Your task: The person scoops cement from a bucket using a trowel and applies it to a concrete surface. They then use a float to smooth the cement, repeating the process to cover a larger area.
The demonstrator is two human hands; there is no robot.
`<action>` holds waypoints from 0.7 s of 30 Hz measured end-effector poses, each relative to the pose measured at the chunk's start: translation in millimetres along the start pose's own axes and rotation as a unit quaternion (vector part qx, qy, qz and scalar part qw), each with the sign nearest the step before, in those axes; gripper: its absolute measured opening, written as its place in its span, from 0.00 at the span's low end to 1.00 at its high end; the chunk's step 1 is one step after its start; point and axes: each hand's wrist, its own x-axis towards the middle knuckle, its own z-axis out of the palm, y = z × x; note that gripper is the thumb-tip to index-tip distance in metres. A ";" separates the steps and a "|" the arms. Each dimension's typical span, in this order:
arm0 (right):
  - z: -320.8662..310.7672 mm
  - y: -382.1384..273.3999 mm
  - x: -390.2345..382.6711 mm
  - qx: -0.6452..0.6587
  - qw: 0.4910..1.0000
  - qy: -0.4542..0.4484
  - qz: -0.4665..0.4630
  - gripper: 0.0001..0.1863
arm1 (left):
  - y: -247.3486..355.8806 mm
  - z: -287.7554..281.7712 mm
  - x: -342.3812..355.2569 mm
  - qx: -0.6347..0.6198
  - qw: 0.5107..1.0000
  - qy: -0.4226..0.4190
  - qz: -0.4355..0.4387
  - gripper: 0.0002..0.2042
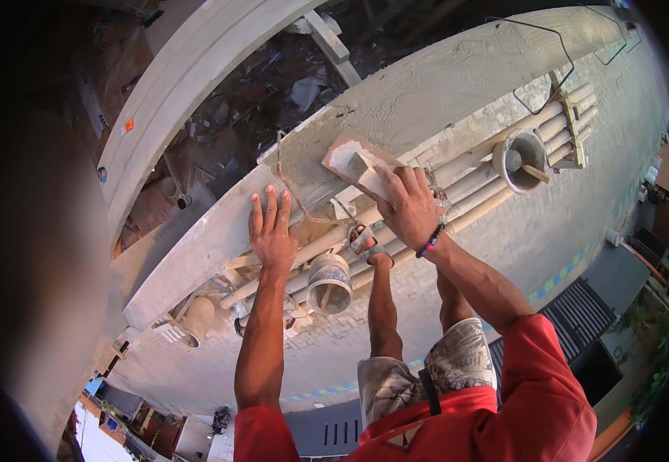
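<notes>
My right hand (pixel 409 206), with a dark beaded bracelet at the wrist, is closed on a plastering float (pixel 340 156). The float is a rectangular board with a whitish, worn back and a raised grip. It lies against the grey plastered wall (pixel 442 96), where wavy marks show in the surface. To the left, my left hand (pixel 274 237) rests flat near the lower edge of that wall, fingers stretched out and holding nothing. A thin bent cord or wire (pixel 285 182) hangs down between my two hands.
Under my feet lie long scaffold poles (pixel 465 187) lashed together, high above a paved ground (pixel 457 269). A bucket (pixel 502 160) with a handled tool inside stands to the right. Another bucket (pixel 327 268) sits below my left hand. Bent wire (pixel 561 45) sticks out at the upper right.
</notes>
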 end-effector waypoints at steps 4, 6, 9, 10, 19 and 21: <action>18.9 10.0 28.1 -0.035 0.999 0.009 -0.001 0.28 | 5.2 -8.0 3.0 0.025 0.999 -0.036 -0.002 0.34; 8.0 22.2 31.9 -0.042 0.999 0.020 0.026 0.26 | 6.3 -10.3 2.9 0.028 0.999 -0.034 0.000 0.34; -15.7 42.6 34.2 -0.066 0.990 0.046 0.115 0.26 | 5.2 -8.2 3.1 0.003 1.000 -0.008 0.001 0.32; -26.0 48.6 32.1 -0.076 0.987 0.044 0.135 0.26 | 5.5 -7.8 2.8 0.000 1.000 -0.010 -0.004 0.31; -89.7 92.0 -113.4 -0.042 0.979 -0.001 0.198 0.28 | 5.0 -18.9 1.6 -0.011 0.999 -0.050 -0.019 0.32; -97.5 111.3 -118.4 0.028 0.967 0.063 0.246 0.27 | 2.7 -23.0 5.3 -0.048 0.997 -0.057 -0.011 0.30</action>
